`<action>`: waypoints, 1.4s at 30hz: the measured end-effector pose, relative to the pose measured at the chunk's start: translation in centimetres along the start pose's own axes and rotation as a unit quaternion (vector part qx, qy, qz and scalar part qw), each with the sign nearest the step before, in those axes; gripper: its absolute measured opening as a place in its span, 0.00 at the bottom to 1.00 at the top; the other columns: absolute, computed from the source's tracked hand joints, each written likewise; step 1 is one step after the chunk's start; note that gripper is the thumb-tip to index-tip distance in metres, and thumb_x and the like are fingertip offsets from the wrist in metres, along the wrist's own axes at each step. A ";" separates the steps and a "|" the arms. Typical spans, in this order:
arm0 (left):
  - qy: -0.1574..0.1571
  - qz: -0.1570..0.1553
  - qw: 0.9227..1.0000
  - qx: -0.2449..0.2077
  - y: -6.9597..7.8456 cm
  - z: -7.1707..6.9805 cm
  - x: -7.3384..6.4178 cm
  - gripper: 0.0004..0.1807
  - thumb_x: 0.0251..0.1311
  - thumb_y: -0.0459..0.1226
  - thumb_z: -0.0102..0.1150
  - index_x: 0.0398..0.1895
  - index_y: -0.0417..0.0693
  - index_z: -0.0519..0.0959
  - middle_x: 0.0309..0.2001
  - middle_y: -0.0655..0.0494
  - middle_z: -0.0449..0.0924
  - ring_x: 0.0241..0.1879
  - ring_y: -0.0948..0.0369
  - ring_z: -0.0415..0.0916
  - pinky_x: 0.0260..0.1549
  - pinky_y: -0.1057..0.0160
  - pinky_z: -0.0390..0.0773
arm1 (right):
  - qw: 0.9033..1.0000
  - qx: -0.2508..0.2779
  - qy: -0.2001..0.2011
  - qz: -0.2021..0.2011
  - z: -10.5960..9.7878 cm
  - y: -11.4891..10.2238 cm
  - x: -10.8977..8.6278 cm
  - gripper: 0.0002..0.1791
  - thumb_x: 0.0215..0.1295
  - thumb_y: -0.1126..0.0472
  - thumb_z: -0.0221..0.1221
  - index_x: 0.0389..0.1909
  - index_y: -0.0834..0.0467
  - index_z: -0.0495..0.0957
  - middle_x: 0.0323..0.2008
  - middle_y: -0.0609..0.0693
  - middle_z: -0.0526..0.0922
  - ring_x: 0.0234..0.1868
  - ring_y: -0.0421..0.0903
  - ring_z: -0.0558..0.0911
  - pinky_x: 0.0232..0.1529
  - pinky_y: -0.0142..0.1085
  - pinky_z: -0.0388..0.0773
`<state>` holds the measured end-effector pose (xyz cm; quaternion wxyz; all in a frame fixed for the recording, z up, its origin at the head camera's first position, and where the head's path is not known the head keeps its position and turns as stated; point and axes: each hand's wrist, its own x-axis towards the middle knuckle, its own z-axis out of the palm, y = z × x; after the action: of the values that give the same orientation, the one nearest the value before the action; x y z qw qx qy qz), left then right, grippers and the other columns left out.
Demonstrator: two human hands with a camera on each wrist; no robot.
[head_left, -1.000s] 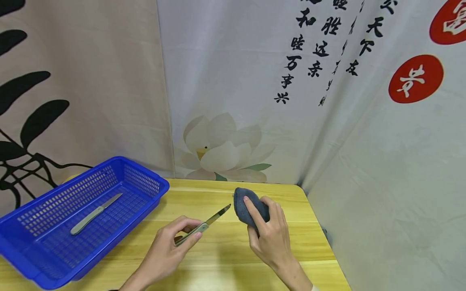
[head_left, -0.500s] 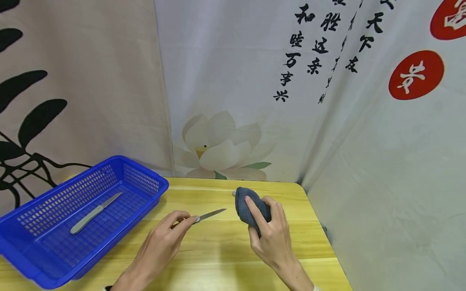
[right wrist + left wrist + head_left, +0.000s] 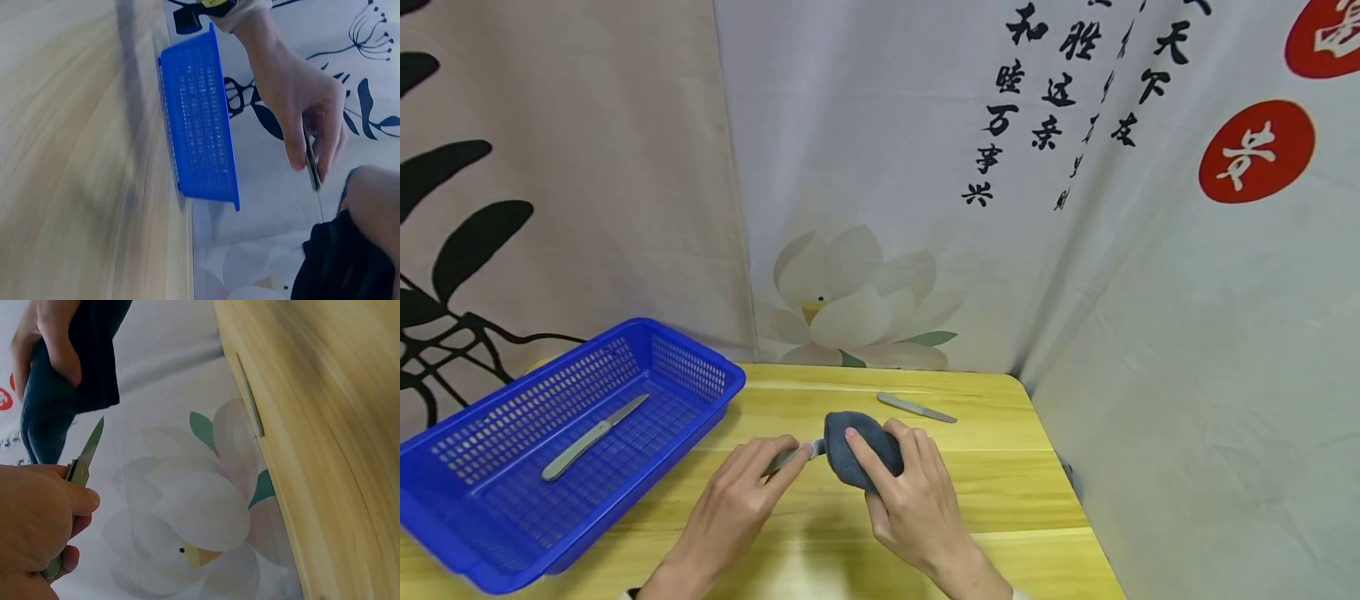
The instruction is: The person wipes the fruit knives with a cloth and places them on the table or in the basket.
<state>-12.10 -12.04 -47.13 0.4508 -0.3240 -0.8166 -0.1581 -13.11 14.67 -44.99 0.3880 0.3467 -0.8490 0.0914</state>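
Observation:
My left hand (image 3: 737, 500) pinches the grey-green handle of a folding knife (image 3: 78, 472), its blade pointing right in the head view. In my right hand (image 3: 917, 500) is a bunched dark blue-grey cloth (image 3: 861, 454), the index finger laid along its top. The cloth covers most of the blade in the head view. From the left wrist, the bare blade tip shows close under the cloth's edge. Behind the right hand, a second folding knife (image 3: 917, 407) lies opened out on the wooden table.
At the left stands a blue perforated plastic basket (image 3: 688, 367), with another opened folding knife (image 3: 597, 435) on its floor. The table (image 3: 1022, 500) ends at a printed curtain (image 3: 880, 150) behind and a pale curtain (image 3: 1210, 375) to the right.
My right hand has brought the cloth left and slightly down to the blade, uncovering the knife at the back. The knife in my left hand has turned more level since the first frame.

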 end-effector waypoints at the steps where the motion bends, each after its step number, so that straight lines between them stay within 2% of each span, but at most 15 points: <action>1: 0.000 0.003 1.000 0.001 0.0 0.1 0.0 0.28 0.94 0.35 0.35 0.58 0.44 0.92 0.51 0.48 0.88 0.46 0.53 0.85 0.42 0.53 0.87 | 1.000 -0.008 -0.013 -0.004 0.1 -0.2 0.0 0.43 0.60 0.62 0.66 0.81 0.44 0.77 0.60 0.61 0.81 0.47 0.51 0.77 0.47 0.44 0.81; 6: 0.000 0.017 1.000 0.002 0.3 0.5 -0.3 0.29 0.94 0.34 0.34 0.56 0.42 0.93 0.51 0.47 0.89 0.47 0.52 0.86 0.43 0.52 0.88 | 0.995 -0.054 -0.078 -0.020 0.1 -1.0 0.0 0.42 0.61 0.59 0.70 0.80 0.40 0.78 0.62 0.60 0.81 0.47 0.51 0.77 0.47 0.42 0.81; 10: -0.007 0.030 0.999 0.018 0.3 0.9 -0.5 0.30 0.94 0.33 0.33 0.55 0.42 0.93 0.51 0.46 0.89 0.47 0.52 0.86 0.44 0.53 0.88 | 0.991 -0.079 -0.102 -0.023 0.0 -1.0 -0.2 0.38 0.63 0.58 0.69 0.77 0.39 0.80 0.63 0.59 0.81 0.47 0.51 0.77 0.47 0.42 0.79; 15: -0.007 0.039 0.999 0.036 0.3 1.2 -0.7 0.29 0.94 0.32 0.34 0.56 0.41 0.92 0.49 0.46 0.89 0.46 0.52 0.86 0.42 0.54 0.88 | 0.989 -0.094 -0.113 -0.014 -0.1 -0.4 -0.3 0.37 0.63 0.58 0.70 0.75 0.39 0.82 0.63 0.59 0.81 0.47 0.52 0.77 0.46 0.41 0.78; 28: 0.007 0.042 0.998 0.046 0.1 1.2 -0.9 0.26 0.94 0.34 0.38 0.57 0.41 0.92 0.48 0.46 0.90 0.46 0.51 0.86 0.42 0.54 0.88 | 0.988 -0.087 -0.118 0.039 -0.5 2.6 -1.3 0.41 0.56 0.61 0.74 0.74 0.40 0.82 0.59 0.59 0.82 0.47 0.54 0.76 0.46 0.43 0.79; 32: 0.033 0.045 0.998 0.039 0.0 1.3 -0.8 0.24 0.93 0.33 0.40 0.58 0.41 0.92 0.49 0.45 0.90 0.46 0.51 0.87 0.41 0.54 0.88 | 0.988 -0.093 -0.104 0.069 -0.5 3.5 -1.9 0.39 0.58 0.62 0.72 0.74 0.42 0.83 0.60 0.61 0.82 0.47 0.55 0.77 0.46 0.46 0.79; 36: 0.046 0.046 0.997 0.033 0.0 1.3 -0.8 0.24 0.93 0.33 0.41 0.59 0.41 0.92 0.49 0.45 0.90 0.46 0.50 0.87 0.40 0.54 0.87 | 0.991 -0.083 -0.059 0.086 -0.6 3.8 -2.2 0.41 0.58 0.64 0.69 0.77 0.45 0.81 0.60 0.64 0.83 0.47 0.57 0.78 0.45 0.48 0.80; 42: 0.051 0.047 0.997 0.029 -0.1 1.4 -0.7 0.23 0.92 0.33 0.42 0.58 0.41 0.92 0.49 0.45 0.90 0.46 0.51 0.87 0.39 0.55 0.86 | 0.997 -0.046 -0.015 0.059 -0.6 2.6 -1.3 0.42 0.58 0.65 0.65 0.79 0.45 0.80 0.60 0.65 0.82 0.50 0.57 0.80 0.47 0.50 0.81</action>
<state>-12.76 -11.61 -48.49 0.5079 -0.3399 -0.7809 -0.1292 -13.89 17.55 -45.24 0.3846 0.2788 -0.8772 0.0700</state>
